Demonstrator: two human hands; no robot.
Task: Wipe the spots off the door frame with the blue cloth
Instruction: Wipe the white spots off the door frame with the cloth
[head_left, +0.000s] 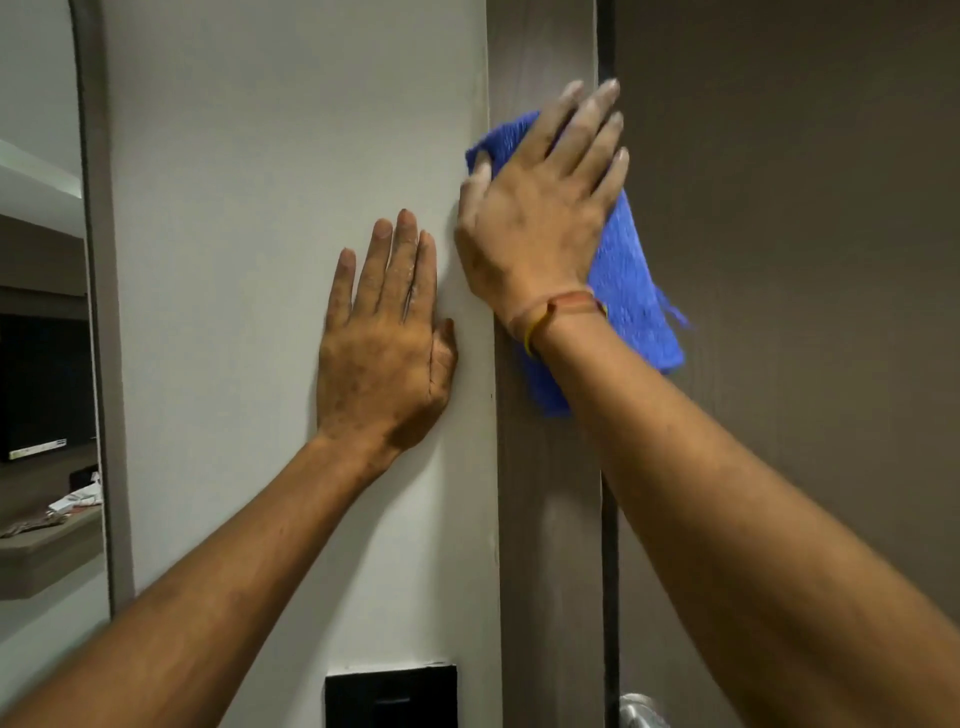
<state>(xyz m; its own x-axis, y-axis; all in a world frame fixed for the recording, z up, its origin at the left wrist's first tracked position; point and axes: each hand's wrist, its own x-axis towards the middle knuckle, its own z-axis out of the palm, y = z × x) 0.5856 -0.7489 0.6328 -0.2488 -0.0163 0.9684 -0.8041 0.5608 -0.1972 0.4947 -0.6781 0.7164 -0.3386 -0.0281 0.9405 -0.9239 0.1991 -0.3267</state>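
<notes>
Left hand (382, 353): flat on the white wall (270, 260), palm down, fingers together and pointing up; it grips nothing, and its thumb lies just beside the frame's edge.
Right hand (540, 208): spread open, up and to the right of the left hand, pressing the blue cloth (623, 280) against the door frame (545, 545); fingertips reach over the dark seam toward the door (779, 312).
Wristband (566, 304): orange and yellow band on the right wrist, partly blurred.
Cloth, position and axis: pinned under the right palm, long axis running from upper left to lower right, its lower end hanging below the wrist; edges smeared by motion blur.
Door frame: grey-brown vertical strip between both hands and to the right of the left thumb; one tiny dark speck shows at its left edge below the left thumb.
Black panel (390, 696): on the wall beneath the left forearm, cut off by the bottom edge.
Door handle (641, 712): metallic, under the right forearm, only partly in view.
Writing: none legible; a pale strip in the mirror (41, 364), far left of the left hand, is too small to read.
</notes>
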